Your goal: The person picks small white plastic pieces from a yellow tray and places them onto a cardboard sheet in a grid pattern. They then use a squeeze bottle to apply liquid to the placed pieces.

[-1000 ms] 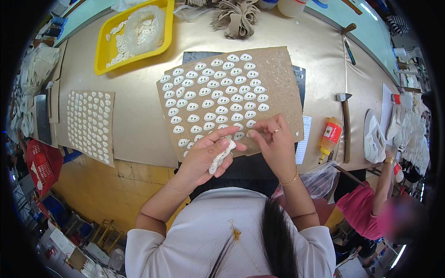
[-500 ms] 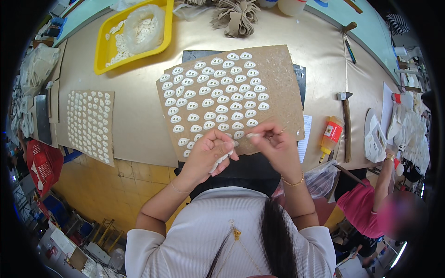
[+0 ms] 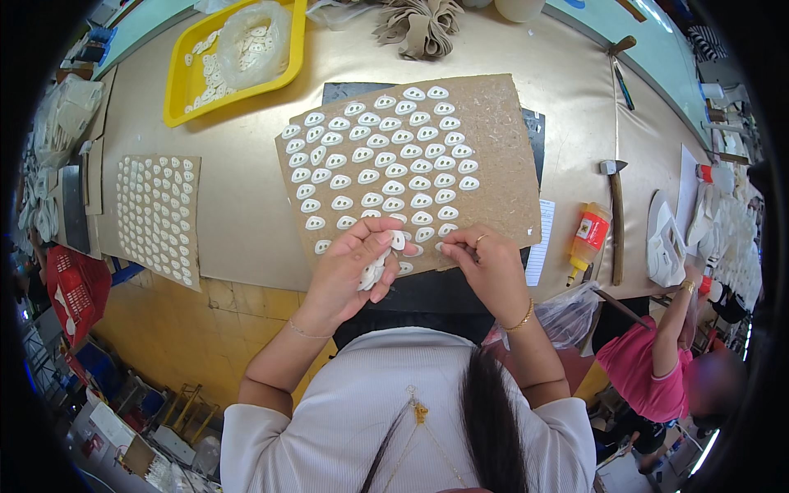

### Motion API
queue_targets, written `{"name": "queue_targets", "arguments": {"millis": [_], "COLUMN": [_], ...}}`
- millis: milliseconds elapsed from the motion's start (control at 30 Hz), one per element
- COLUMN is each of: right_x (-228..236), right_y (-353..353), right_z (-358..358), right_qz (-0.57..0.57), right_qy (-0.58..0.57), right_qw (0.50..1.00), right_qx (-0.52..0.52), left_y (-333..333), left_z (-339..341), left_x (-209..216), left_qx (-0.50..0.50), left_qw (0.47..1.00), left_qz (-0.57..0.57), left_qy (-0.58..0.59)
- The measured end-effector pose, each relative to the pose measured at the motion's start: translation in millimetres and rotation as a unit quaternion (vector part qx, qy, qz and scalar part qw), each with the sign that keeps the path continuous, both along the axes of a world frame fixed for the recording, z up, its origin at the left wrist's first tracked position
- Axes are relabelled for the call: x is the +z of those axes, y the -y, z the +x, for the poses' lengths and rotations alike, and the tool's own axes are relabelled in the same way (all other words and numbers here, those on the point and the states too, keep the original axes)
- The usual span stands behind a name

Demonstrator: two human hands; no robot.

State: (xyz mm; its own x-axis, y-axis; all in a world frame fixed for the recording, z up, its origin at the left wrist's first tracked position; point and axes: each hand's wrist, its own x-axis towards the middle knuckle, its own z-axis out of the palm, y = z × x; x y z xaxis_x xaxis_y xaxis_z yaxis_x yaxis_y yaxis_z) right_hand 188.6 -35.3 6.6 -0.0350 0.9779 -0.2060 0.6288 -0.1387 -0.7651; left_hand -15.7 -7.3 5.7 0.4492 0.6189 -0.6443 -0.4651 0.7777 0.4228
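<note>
A brown board (image 3: 493, 156) lies in front of me, with rows of small white rounded-triangular pieces (image 3: 421, 166), each with two dark holes. Over its near edge, my left hand (image 3: 349, 267) is closed around several loose pieces of the same kind. One piece (image 3: 398, 240) sticks out between its thumb and forefinger. My right hand (image 3: 493, 267) pinches a white piece (image 3: 440, 246) at the board's surface, near the lower end of the rightmost rows. Its fingertips hide most of that piece.
A yellow tray (image 3: 175, 90) with a plastic bag and loose white pieces stands far left. A second filled board (image 3: 156, 218) lies left. To the right are a glue bottle (image 3: 590, 238), a hammer (image 3: 615, 214) and a white shoe part (image 3: 664, 238). Another person (image 3: 649, 370) works at lower right.
My right hand has come down onto the board with its piece. My left hand has turned and shifted slightly left, with a piece now showing at its fingertips. The board has shifted slightly.
</note>
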Motion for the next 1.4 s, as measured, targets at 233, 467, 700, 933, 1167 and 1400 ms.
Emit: {"name": "queue_targets", "arguments": {"millis": [233,467,700,933,1167,1400], "right_x": [-9,1,10,-5,-6,-5], "right_y": [-1,0,-2,10,17,16], "right_z": [2,1,-14,0,1,3], "right_qz": [0.088,-0.004,-0.185,-0.161,-0.134,-0.083], "right_qy": [0.092,-0.053,-0.338,-0.321,-0.367,-0.347], "right_qw": [0.991,0.998,0.922,0.926,0.910,0.933], "right_qx": [0.032,-0.038,-0.033,-0.115,-0.139,-0.050], "left_y": [1,3,13,9,5,6], "left_z": [-1,3,14,-2,-10,-11], "left_x": [-4,-8,-9,-11,-5,-3], "left_qx": [-0.030,-0.051,-0.090,-0.024,-0.020,-0.020], "left_qw": [0.999,0.997,0.987,0.994,0.994,0.996], "left_qz": [0.010,0.029,0.108,0.068,0.075,0.064], "left_qy": [-0.029,-0.041,-0.083,-0.079,-0.081,-0.063]}}
